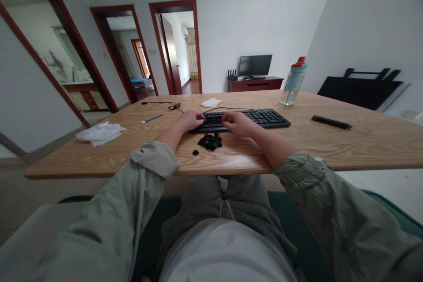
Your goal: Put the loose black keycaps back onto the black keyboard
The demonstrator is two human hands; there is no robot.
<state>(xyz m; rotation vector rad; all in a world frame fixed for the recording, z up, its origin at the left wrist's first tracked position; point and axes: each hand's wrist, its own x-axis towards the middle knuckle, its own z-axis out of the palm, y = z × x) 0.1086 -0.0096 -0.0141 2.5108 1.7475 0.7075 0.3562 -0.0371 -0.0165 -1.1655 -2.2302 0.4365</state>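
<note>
A black keyboard (266,118) lies on the wooden table in front of me, part of its left section bare of keycaps. At its left end, my left hand (191,120) is closed with fingers curled on the edge. My right hand (238,123) rests over the middle keys, thumb and fingers bent together in a pinch; whatever is between them is hidden. Just below the keyboard sits a small heap of loose black keycaps (210,142). One single keycap (195,153) lies apart, nearer the table edge.
White tissues (101,133) and a blue-handled brush (152,119) lie on the left. Another tissue (210,102) and a coiled cable (174,106) are behind the keyboard. A water bottle (293,83) stands back right, near a long black bar (331,122).
</note>
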